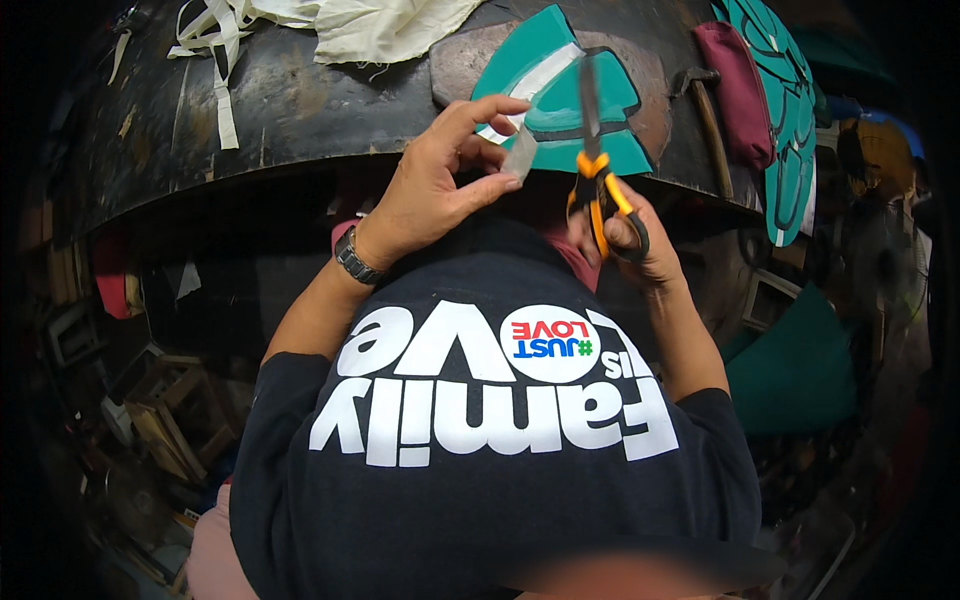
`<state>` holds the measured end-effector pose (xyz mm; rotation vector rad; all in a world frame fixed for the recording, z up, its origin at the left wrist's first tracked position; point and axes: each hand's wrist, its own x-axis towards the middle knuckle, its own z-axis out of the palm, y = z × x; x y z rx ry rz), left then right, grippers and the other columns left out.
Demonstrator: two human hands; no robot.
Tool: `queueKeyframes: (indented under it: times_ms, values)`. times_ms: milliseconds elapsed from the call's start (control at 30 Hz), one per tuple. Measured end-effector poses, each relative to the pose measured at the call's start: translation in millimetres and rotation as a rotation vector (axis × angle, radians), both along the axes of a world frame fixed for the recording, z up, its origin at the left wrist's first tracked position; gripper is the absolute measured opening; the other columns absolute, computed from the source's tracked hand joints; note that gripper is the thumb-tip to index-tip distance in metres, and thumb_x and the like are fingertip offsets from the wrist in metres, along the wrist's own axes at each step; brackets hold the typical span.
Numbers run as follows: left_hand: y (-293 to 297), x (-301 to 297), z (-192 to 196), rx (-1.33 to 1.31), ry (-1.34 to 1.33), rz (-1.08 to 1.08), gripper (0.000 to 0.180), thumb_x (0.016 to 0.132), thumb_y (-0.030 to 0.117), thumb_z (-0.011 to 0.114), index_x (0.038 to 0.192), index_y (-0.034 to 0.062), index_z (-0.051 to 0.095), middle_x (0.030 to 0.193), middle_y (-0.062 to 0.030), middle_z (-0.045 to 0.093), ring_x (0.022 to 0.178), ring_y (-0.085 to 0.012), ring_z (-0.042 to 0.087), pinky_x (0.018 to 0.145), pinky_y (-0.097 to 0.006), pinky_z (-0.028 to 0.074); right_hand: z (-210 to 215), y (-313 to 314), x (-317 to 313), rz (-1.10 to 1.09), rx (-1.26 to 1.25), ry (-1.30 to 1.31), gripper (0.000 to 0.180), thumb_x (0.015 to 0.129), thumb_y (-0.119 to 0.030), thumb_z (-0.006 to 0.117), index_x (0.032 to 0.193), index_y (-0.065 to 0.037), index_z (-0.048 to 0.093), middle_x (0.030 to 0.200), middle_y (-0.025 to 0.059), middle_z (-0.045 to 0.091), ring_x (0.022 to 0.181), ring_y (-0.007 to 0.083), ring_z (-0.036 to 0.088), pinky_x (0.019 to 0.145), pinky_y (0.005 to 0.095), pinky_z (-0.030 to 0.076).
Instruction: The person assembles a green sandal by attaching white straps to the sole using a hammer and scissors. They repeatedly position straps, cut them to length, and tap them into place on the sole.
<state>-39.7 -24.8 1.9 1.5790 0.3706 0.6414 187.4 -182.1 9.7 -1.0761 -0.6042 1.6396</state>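
Observation:
My left hand (pixel 445 175) is raised at the bench's near edge, with thumb and fingers pinching a small whitish strip (pixel 519 160). To its right, my right hand (pixel 645 240) grips orange-and-black scissors (pixel 592 165) by the handles. Their blades point away from me and are blurred, so I cannot tell how far apart they stand. Behind both hands lies a teal green cut piece (pixel 560 105) with dark lines and a white band. It rests on a brownish slab (pixel 455 65), partly covered by the blades and my left fingertips.
The dark, worn bench (pixel 280 120) has a curved near edge. Pale cloth (pixel 390 28) and thin fabric strips (pixel 225 85) lie at the far left. On the right are a hammer (pixel 708 130), a maroon pouch (pixel 735 95) and more outlined teal pieces (pixel 793 150). Wooden frames (pixel 185 410) clutter the lower left.

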Motion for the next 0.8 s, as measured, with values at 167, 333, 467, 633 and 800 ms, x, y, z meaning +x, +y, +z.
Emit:
queueKeyframes:
  times_ms: [167,333,467,633,800]
  values:
    - [-6,9,9,0.052,0.080,-0.067,0.069,0.084,-0.003,0.077,0.146,0.0088,0.047,0.123,-0.0090,0.055,0.097,-0.0138,0.068,0.089,-0.028,0.056,16,23,-30,-0.336,0.169,-0.228,0.050,0.081,-0.005,0.081,0.121,-0.001,0.052,0.098,0.0126,0.070,0.076,0.0108,0.066,0.069,0.0229,0.053]
    - [-13,16,5,0.086,0.082,-0.100,0.068,0.083,-0.004,0.073,0.145,0.0125,0.050,0.106,-0.0086,0.062,0.083,-0.0127,0.067,0.078,-0.027,0.056,15,33,-32,-0.358,0.181,-0.300,0.047,0.080,0.000,0.079,0.117,-0.005,0.051,0.091,0.0069,0.068,0.076,0.0095,0.064,0.070,0.0216,0.052]
    - [-12,14,-1,-0.135,0.152,-0.153,0.047,0.087,0.002,0.073,0.132,0.0057,0.061,0.089,-0.0017,0.067,0.078,-0.0075,0.064,0.073,-0.022,0.053,8,33,-31,-0.391,0.198,-0.347,0.050,0.081,0.000,0.078,0.122,-0.004,0.051,0.091,0.0080,0.066,0.077,0.0111,0.062,0.073,0.0237,0.052]
    - [-10,19,-6,-0.314,0.185,-0.152,0.019,0.095,0.015,0.071,0.109,0.0012,0.071,0.092,-0.0008,0.069,0.083,-0.0056,0.062,0.076,-0.022,0.052,4,32,-34,-0.424,0.236,-0.360,0.047,0.081,0.000,0.077,0.119,-0.005,0.051,0.090,0.0070,0.067,0.076,0.0100,0.063,0.071,0.0228,0.052]
    - [-16,22,-8,-0.195,0.151,-0.029,0.016,0.097,0.016,0.070,0.102,0.0007,0.071,0.091,-0.0011,0.071,0.082,-0.0052,0.062,0.074,-0.022,0.051,5,29,-35,-0.475,0.223,-0.384,0.044,0.079,0.001,0.078,0.113,-0.005,0.051,0.090,0.0062,0.068,0.076,0.0085,0.064,0.069,0.0213,0.052]
